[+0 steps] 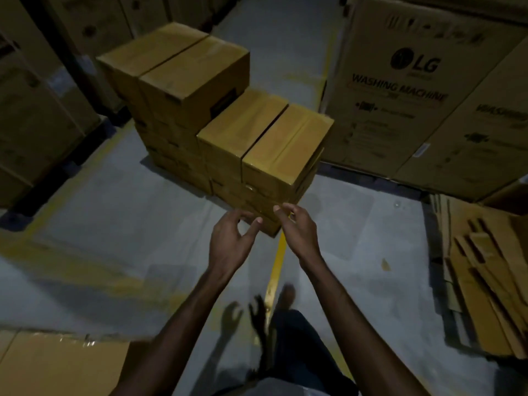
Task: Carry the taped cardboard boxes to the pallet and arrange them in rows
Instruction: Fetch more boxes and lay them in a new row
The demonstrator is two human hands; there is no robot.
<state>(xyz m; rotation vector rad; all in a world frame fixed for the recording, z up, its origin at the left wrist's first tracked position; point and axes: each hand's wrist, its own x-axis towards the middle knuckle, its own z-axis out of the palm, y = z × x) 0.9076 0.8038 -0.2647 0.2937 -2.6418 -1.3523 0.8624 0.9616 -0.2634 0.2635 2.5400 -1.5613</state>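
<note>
Stack of taped boxes (pixel 217 124) in rows, rear pair taller than front, pallet beneath not discernible – judged part-built; further taped box (pixel 57 364) at lower left, uncarried; left hand (pixel 231 241) and right hand (pixel 297 227) empty, fingers loosely curled, near stack's front corner

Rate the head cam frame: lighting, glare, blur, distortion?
Head view: dim, warm light with dark corners; the tops of the taped cardboard boxes are brightest. Head view: a small glint on the tape of the lower-left carton. Head view: left hand and right hand are fairly sharp, while their shadows on the floor are soft-edged. Head view: wide-angle bend tilts the LG washing machine carton.
</note>
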